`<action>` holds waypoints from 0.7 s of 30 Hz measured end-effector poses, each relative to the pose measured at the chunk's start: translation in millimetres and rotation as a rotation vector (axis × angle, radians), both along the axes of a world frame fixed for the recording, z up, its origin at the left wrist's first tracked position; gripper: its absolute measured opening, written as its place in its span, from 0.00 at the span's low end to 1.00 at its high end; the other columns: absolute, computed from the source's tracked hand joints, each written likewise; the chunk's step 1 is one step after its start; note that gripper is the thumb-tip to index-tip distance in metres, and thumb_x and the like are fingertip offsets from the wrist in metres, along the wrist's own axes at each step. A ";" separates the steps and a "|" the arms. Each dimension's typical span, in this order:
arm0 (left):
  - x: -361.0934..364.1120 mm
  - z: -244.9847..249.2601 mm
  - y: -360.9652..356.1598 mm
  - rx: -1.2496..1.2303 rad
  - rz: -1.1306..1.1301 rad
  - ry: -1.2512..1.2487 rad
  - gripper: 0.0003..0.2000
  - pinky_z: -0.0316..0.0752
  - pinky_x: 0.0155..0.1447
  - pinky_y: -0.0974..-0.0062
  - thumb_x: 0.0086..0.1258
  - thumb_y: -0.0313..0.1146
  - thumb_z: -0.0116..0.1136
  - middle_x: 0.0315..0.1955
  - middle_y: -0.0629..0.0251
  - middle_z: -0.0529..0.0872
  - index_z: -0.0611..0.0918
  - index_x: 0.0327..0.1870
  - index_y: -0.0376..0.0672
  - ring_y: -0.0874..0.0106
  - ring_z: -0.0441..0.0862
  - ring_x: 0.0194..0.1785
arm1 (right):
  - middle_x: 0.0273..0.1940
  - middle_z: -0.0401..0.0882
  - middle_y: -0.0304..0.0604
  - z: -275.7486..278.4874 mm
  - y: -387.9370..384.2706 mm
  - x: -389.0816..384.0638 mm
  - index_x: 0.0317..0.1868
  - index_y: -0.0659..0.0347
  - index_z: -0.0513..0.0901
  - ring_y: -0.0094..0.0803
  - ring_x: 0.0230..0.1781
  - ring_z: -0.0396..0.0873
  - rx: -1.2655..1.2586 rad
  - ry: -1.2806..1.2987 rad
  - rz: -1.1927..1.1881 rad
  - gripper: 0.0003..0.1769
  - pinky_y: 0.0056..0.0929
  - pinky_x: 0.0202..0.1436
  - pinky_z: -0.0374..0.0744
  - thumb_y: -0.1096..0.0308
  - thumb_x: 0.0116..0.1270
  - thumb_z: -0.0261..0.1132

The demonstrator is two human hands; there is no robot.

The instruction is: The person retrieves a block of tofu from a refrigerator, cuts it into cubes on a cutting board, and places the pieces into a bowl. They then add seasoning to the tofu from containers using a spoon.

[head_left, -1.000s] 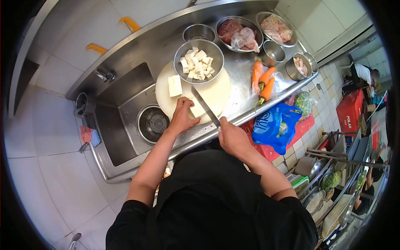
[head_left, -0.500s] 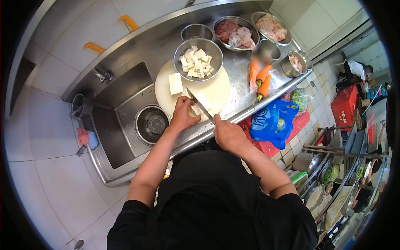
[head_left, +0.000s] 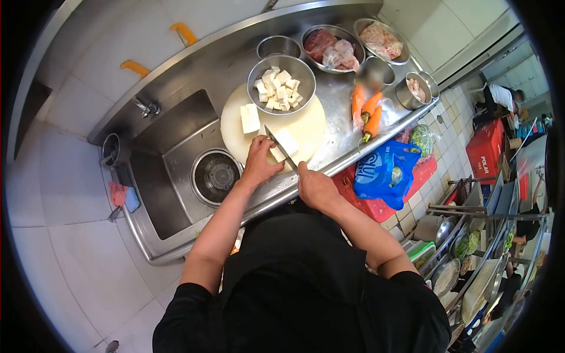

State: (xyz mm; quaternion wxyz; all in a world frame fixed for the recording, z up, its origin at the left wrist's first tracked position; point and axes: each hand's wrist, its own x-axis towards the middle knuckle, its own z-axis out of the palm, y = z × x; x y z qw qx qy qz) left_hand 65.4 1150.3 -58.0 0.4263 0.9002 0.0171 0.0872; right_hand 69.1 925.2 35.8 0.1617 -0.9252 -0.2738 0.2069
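My right hand (head_left: 316, 187) is wrapped around the handle of a kitchen knife (head_left: 280, 146), its blade slanting up and left across a white tofu block (head_left: 288, 140). The fingers of my left hand (head_left: 261, 162) are curled against the near left side of that block, holding it on the round cutting board (head_left: 231, 130). Another tofu block (head_left: 250, 119) stands on the board just beyond my left hand. At the board's far side, a metal bowl (head_left: 310, 78) holds tofu cubes (head_left: 278, 88).
Left of the board is a sink (head_left: 162, 182) with a round metal pot (head_left: 215, 176). Carrots (head_left: 372, 115) lie to the right, near bowls of meat (head_left: 321, 45). A blue plastic bag (head_left: 385, 173) sits beyond the counter's front edge (head_left: 353, 157). Another person (head_left: 503, 97) is far right.
The knife and my right hand have shifted slightly left, and more of the tofu block shows to the right of the blade. My left hand stays nearly in place.
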 end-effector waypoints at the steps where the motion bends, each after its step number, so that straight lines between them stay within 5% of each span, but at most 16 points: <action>1: 0.1 0.2 -0.1 -0.015 0.006 0.027 0.30 0.74 0.77 0.59 0.56 0.36 0.83 0.68 0.46 0.74 0.80 0.58 0.37 0.47 0.75 0.73 | 0.37 0.89 0.63 8.1 0.4 -0.7 0.55 0.66 0.72 0.61 0.42 0.90 0.007 0.011 -0.010 0.12 0.59 0.46 0.87 0.67 0.79 0.59; 8: 1.7 9.7 -8.8 0.006 0.009 0.038 0.39 0.66 0.85 0.56 0.55 0.39 0.83 0.80 0.42 0.65 0.77 0.69 0.39 0.44 0.62 0.85 | 0.38 0.88 0.67 47.4 -22.6 -1.5 0.55 0.67 0.70 0.67 0.41 0.88 0.106 -0.023 -0.099 0.14 0.65 0.47 0.83 0.69 0.77 0.62; 21: 22.9 -3.4 -15.6 0.006 -0.028 -0.014 0.34 0.76 0.74 0.58 0.54 0.37 0.81 0.61 0.50 0.77 0.82 0.63 0.34 0.50 0.78 0.68 | 0.40 0.90 0.64 28.0 -15.7 14.1 0.57 0.66 0.72 0.63 0.44 0.90 0.035 -0.003 -0.050 0.13 0.61 0.51 0.86 0.67 0.80 0.57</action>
